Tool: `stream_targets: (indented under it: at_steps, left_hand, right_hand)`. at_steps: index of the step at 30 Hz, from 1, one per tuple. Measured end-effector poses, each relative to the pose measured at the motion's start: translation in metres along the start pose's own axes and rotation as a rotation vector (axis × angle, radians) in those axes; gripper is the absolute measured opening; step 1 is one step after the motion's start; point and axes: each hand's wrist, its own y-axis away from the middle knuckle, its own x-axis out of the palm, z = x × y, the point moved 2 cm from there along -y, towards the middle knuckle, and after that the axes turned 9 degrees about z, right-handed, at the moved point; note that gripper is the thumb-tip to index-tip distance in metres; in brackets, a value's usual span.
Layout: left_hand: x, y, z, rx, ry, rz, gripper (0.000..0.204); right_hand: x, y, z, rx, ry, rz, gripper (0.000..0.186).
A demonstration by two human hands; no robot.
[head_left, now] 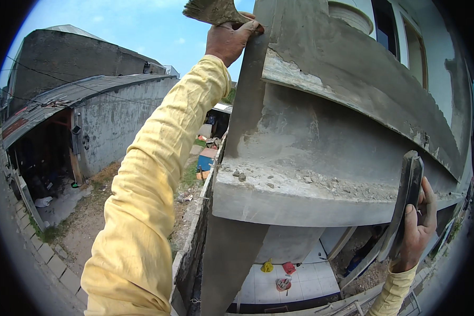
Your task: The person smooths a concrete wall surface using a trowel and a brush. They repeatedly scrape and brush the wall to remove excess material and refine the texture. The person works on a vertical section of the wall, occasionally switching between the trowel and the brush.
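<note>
High up, my left hand (229, 42) is closed round the handle of a wide, cement-stained brush (210, 10), its bristles pointing up and left. That hand is right at the edge of the grey plastered wall corner (252, 79); I cannot tell whether it touches. At lower right my right hand (420, 226) grips a dark plastering float (405, 197), held on edge and upright in front of the concrete ledge (300, 203). Crumbs of mortar (241, 175) lie on that ledge. Above it a rough-edged lip (321, 87) runs along the wall.
Far below lies a white tiled floor (305, 284) with a bucket (283, 285), a yellow bag (267, 266) and a red bag (289, 268). A narrow boundary wall (187, 242) runs beneath my left arm. A metal-roofed shed (121, 118) stands at left; windows (397, 31) are upper right.
</note>
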Motion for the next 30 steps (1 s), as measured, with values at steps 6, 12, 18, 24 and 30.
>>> stream_targets:
  at_steps: [6, 12, 18, 24, 30]
  left_hand:
    - [-0.008, -0.028, -0.034, 0.035, -0.376, -0.044, 0.031]
    - [0.002, 0.001, -0.003, 0.075, -0.216, 0.096, 0.025]
    - [-0.009, -0.025, -0.022, 0.076, -0.369, -0.009, 0.024]
    - [0.0, -0.009, -0.016, 0.093, -0.352, -0.034, 0.024]
    - [-0.001, -0.003, -0.011, 0.121, -0.327, 0.074, 0.023]
  right_hand:
    - [-0.001, -0.003, 0.008, 0.025, -0.07, 0.02, 0.059]
    - [-0.026, 0.014, 0.001, 0.044, -0.014, -0.012, 0.06]
    - [-0.024, 0.006, 0.001, 0.041, -0.045, 0.022, 0.06]
    - [-0.031, 0.013, -0.004, 0.062, -0.008, 0.007, 0.059]
    - [-0.039, 0.019, -0.003, 0.04, 0.059, -0.013, 0.059]
